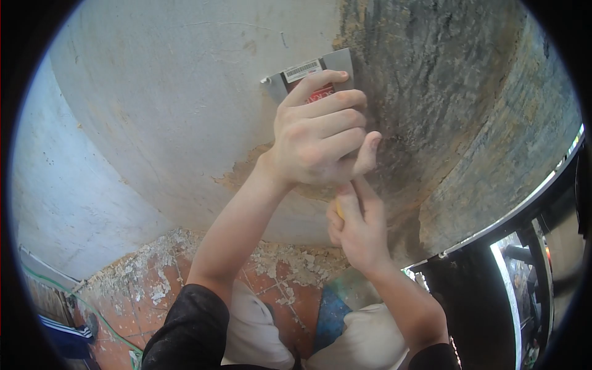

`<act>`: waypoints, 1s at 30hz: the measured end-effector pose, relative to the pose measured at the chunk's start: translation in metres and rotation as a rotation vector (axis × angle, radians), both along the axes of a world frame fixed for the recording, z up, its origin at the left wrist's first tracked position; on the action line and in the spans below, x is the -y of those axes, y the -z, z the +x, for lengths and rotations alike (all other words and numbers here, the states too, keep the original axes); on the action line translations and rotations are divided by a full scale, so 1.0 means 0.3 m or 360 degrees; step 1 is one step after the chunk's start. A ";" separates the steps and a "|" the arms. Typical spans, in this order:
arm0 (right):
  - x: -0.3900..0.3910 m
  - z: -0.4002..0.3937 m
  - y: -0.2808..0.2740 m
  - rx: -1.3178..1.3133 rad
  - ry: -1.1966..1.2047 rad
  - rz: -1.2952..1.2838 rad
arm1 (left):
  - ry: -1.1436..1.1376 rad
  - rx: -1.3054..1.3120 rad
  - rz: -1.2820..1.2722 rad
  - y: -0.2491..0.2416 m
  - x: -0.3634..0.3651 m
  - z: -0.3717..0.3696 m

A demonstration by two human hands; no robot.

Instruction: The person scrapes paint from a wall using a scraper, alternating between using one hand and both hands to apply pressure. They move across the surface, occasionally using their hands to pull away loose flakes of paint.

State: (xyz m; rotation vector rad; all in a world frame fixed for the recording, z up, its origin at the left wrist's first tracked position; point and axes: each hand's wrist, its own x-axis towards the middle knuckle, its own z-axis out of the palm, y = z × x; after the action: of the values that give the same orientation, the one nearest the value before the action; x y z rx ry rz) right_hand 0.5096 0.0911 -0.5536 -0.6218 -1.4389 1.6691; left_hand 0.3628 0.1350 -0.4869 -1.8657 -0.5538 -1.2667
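Observation:
A wide scraper with a metal blade and a red-and-white label lies against the painted wall, its blade at the border between pale paint and bare dark surface. My left hand is closed over the scraper near the blade, with the fingers curled across it, and hides most of the tool. Below it, my right hand grips the scraper's handle, of which a bit of yellow shows between the fingers. Flaked paint edges show on the wall just left of my left hand.
Bare dark wall spreads to the right. Paint chips litter the tiled floor at the wall's foot. A green hose or cord runs along the lower left. Metal frames and an opening stand at lower right.

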 end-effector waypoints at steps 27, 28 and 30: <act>0.016 -0.049 0.229 -0.0177 -0.0152 -0.0334 | 0.0097 -0.0141 -0.0250 0.135 0.011 0.014; 0.013 -0.024 0.247 -0.0115 -0.0116 -0.0279 | 0.0084 -0.0217 -0.0289 0.149 0.016 0.023; 0.003 0.031 0.272 -0.0043 -0.0057 -0.0226 | 0.0138 -0.0174 -0.0327 0.183 0.001 0.052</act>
State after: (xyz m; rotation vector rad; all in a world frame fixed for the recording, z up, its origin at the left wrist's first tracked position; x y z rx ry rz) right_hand 0.5188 0.0902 -0.6353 -0.6525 -1.3278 1.8125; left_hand 0.3786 0.1346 -0.5419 -2.1363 -0.5671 -1.1911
